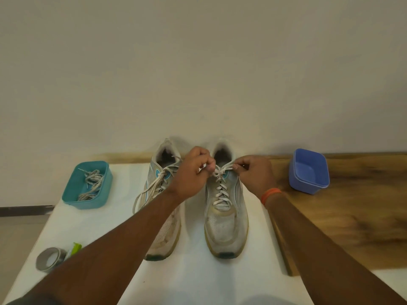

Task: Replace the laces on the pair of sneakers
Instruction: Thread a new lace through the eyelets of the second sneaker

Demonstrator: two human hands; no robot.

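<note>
Both hands pinch the white lace (221, 172) at the top of the right sneaker (225, 208). The left hand (191, 172) and right hand (253, 173) hold its ends on either side of what looks like a knot, above the tongue.

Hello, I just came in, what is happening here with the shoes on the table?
A person is tying the white lace at the top of the right-hand sneaker. The left hand and the right hand each pinch part of that lace. The left-hand sneaker is laced, but its lace ends hang loose. A teal tub holds a bundle of laces; the blue tub looks empty.
</note>
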